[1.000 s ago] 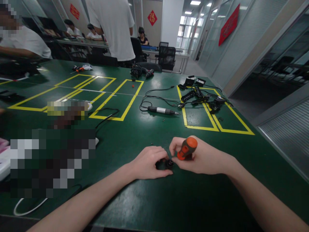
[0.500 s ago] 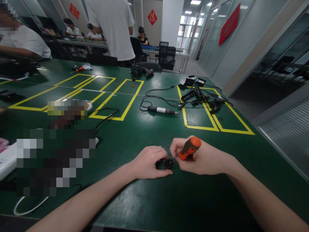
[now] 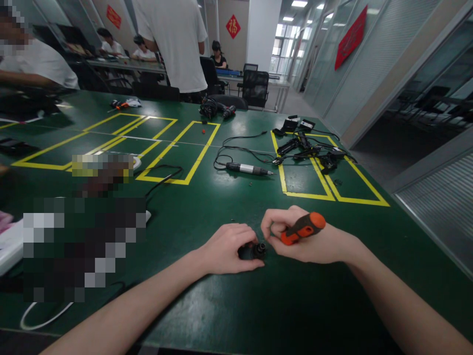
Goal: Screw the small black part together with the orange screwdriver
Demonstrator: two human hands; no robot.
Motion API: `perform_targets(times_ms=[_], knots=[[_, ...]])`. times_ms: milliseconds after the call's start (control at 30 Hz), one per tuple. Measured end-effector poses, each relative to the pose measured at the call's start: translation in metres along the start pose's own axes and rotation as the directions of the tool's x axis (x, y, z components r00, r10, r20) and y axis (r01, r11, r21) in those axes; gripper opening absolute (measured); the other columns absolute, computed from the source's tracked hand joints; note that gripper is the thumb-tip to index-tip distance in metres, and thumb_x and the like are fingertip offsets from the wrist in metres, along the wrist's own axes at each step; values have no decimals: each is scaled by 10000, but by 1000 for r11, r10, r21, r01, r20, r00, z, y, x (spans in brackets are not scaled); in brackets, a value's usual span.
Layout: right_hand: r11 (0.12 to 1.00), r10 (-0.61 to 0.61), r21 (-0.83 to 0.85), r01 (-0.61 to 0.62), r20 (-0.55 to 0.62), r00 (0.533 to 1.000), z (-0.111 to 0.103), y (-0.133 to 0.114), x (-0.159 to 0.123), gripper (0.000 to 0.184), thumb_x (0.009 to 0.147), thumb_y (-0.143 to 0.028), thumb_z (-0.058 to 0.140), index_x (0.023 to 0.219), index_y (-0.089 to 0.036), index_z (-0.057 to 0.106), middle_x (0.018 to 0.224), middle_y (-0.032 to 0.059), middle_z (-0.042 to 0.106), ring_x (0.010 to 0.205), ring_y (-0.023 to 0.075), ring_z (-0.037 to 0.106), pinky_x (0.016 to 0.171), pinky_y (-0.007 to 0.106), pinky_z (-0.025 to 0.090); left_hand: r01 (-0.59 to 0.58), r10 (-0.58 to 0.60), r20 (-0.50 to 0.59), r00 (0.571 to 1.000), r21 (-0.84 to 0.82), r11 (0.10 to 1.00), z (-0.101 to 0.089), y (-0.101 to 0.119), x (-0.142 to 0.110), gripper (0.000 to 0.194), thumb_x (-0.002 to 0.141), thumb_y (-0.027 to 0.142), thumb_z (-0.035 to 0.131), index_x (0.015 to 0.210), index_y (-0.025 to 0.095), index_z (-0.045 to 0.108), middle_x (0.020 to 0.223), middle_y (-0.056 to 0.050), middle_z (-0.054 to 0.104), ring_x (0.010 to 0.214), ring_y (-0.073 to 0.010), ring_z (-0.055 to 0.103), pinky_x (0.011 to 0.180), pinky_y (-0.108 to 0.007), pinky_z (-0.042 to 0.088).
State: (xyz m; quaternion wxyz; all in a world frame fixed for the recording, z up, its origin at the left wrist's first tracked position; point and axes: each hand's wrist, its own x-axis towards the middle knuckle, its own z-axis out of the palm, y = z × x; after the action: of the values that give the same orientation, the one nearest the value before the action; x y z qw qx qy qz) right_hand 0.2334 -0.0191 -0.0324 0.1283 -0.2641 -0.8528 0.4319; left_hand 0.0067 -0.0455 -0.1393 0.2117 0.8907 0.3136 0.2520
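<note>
My left hand [image 3: 231, 249] rests on the green table and curls its fingers and thumb around a small black cylindrical part [image 3: 259, 250]. The part's round end faces up; its exact kind I cannot make out. Just right of it, my right hand [image 3: 299, 236] is closed around a screwdriver [image 3: 305, 228] with an orange and dark grey handle. The handle leans to the right across the hand, and the blade is hidden by the fingers.
A pen-shaped electric screwdriver [image 3: 249, 169] with a cable lies ahead. Black parts and cables [image 3: 305, 145] are heaped at the right inside yellow tape. A drill [image 3: 228, 112] lies at the far edge. Blurred-out items [image 3: 88, 246] cover the left. Several people are beyond the table.
The screwdriver handle has tipped over to the right and lower, and my right hand has turned with it. My left hand and the black part have stayed in place.
</note>
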Motion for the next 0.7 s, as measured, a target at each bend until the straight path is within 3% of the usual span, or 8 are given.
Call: perform_targets(times_ms=[167, 333, 500, 700], knots=[[1000, 2, 1, -2, 12, 1000, -1, -3, -1, 260, 803, -111, 698, 1003, -212, 567, 647, -110, 487, 555, 84, 435, 564, 214, 354, 3, -3, -14, 1000, -18, 1000, 1, 0, -1, 319, 880, 480, 754, 905, 190, 623, 883, -27, 721, 834, -192, 690, 744, -298, 482], [998, -58, -34, 58, 0, 998, -1, -4, 0, 186, 820, -137, 717, 914, -205, 571, 600, -121, 450, 525, 71, 372, 565, 219, 337, 23, -23, 3, 1000, -39, 999, 1, 1, -1, 314, 883, 474, 750, 907, 186, 629, 885, -27, 720, 835, -191, 690, 751, -296, 491], [1000, 13, 5, -13, 17, 1000, -1, -5, 0, 134, 850, -121, 665, 907, -205, 576, 668, -86, 550, 584, 83, 471, 591, 212, 384, 13, -14, -4, 1000, -29, 999, 1, -1, -1, 316, 882, 475, 753, 919, 183, 637, 889, -31, 727, 836, -193, 693, 748, -295, 485], [1000, 3, -27, -3, -2, 1000, 0, -3, -1, 276, 774, -88, 708, 980, -217, 577, 636, -116, 473, 544, 74, 419, 557, 203, 350, -22, 22, -39, 999, -10, 1000, 2, -2, -1, 327, 875, 472, 763, 894, 177, 623, 871, -26, 715, 818, -187, 682, 723, -285, 467]])
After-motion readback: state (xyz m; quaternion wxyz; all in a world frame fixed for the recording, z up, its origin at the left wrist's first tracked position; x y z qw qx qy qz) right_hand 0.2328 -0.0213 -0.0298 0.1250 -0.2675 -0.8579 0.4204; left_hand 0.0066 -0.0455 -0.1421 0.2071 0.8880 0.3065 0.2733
